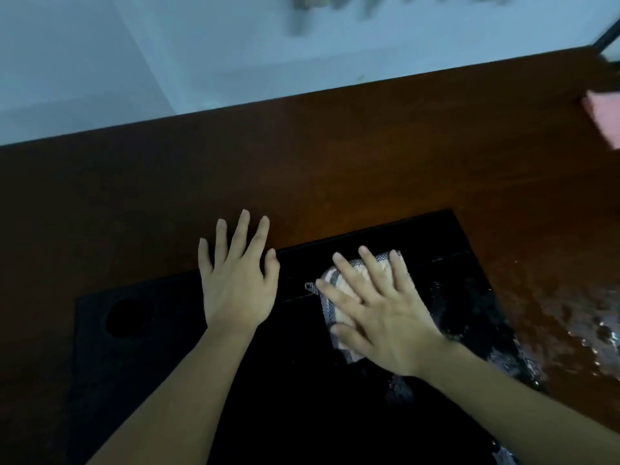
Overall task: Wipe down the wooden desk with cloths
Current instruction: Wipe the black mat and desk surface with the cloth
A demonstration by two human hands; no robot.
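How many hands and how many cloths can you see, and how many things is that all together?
Hands: 2, the left hand flat on the desk, the right hand pressing on the grey-edged cloth.
Cloths: 2, the grey-edged cloth and a pink cloth at the right edge.
Total: 4

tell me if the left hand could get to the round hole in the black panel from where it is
Probably yes: the left hand lies flat and holds nothing, and the round hole sits just to its left on the black panel with nothing between them.
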